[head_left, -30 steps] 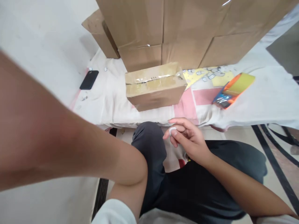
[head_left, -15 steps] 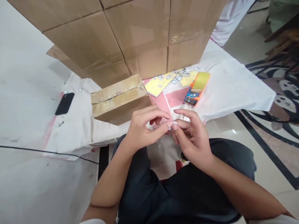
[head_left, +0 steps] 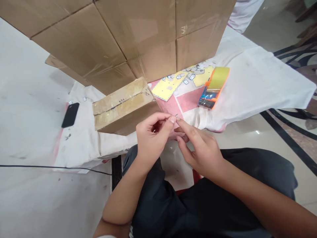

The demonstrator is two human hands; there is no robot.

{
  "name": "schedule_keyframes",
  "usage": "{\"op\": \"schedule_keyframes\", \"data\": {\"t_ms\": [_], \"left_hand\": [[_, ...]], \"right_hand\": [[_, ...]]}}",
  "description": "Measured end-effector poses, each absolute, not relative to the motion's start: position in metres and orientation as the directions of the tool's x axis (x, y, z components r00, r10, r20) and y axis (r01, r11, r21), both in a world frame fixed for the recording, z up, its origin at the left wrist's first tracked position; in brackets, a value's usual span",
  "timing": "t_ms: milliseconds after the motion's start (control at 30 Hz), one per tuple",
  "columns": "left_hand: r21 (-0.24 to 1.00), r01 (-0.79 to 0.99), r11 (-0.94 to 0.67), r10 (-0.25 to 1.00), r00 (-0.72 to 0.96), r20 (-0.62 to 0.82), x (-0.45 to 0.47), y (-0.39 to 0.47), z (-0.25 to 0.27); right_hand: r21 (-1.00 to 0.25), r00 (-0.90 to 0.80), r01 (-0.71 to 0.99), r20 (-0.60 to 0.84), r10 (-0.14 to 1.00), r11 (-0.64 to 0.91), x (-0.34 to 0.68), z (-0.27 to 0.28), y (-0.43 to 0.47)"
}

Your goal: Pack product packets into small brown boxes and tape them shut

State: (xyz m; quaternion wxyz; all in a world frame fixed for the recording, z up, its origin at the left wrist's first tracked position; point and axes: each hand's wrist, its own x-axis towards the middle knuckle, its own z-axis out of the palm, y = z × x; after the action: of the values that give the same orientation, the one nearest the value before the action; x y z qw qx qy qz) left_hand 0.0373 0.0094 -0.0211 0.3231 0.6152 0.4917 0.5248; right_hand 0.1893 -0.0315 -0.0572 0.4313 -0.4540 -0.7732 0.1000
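- My left hand [head_left: 151,135] is curled, thumb and forefinger pinched together at their tips, meeting my right fingertips over my lap.
- My right hand [head_left: 200,150] is half open: forefinger stretched toward 10 o'clock, its tip touching the left pinch, the other fingers loosely bent beneath.
- Between the fingertips sits a tiny piece [head_left: 176,116], dark and thin; it is too small to tell what it is, or which hand truly has it.
- That piece hovers just in front of the small box [head_left: 123,105], at 4 o'clock from it, above the edge of the white cloth [head_left: 260,86].
- The small box is taped along its top and lies on the cloth, touching the big stacked cartons [head_left: 123,39] at 12 o'clock.
- A tape dispenser [head_left: 214,87], orange with a yellow roll, lies at 2 o'clock from my hands.
- A yellow sheet [head_left: 167,89] lies between the box and the dispenser.
- A black phone [head_left: 70,114] rests at 9 o'clock, well apart.
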Motion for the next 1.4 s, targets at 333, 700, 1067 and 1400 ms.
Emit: {"op": "schedule_keyframes", "data": {"t_ms": [333, 700, 1067, 1400], "left_hand": [[0.987, 0.103, -0.123, 0.990, 0.089, 0.114, 0.035, 0.013, -0.024], [0.987, 0.082, -0.137, 0.984, 0.124, 0.126, 0.033, 0.012, -0.026], [0.577, 0.478, -0.663, 0.743, 0.325, 0.585, 0.023, 0.011, -0.019], [0.167, 0.586, -0.793, 0.567, 0.607, 0.557, -0.010, 0.018, -0.010]], "right_hand": [[-0.539, -0.214, 0.628, 0.575, 0.790, 0.562, 0.187, -0.055, -0.037], [-0.959, -0.052, 0.147, 0.237, 0.970, 0.243, 0.188, -0.042, -0.032], [-0.987, -0.021, -0.112, 0.121, 0.992, 0.118, 0.174, -0.030, -0.020], [-0.984, -0.070, -0.156, 0.096, 0.993, 0.084, 0.165, -0.034, -0.010]]}}
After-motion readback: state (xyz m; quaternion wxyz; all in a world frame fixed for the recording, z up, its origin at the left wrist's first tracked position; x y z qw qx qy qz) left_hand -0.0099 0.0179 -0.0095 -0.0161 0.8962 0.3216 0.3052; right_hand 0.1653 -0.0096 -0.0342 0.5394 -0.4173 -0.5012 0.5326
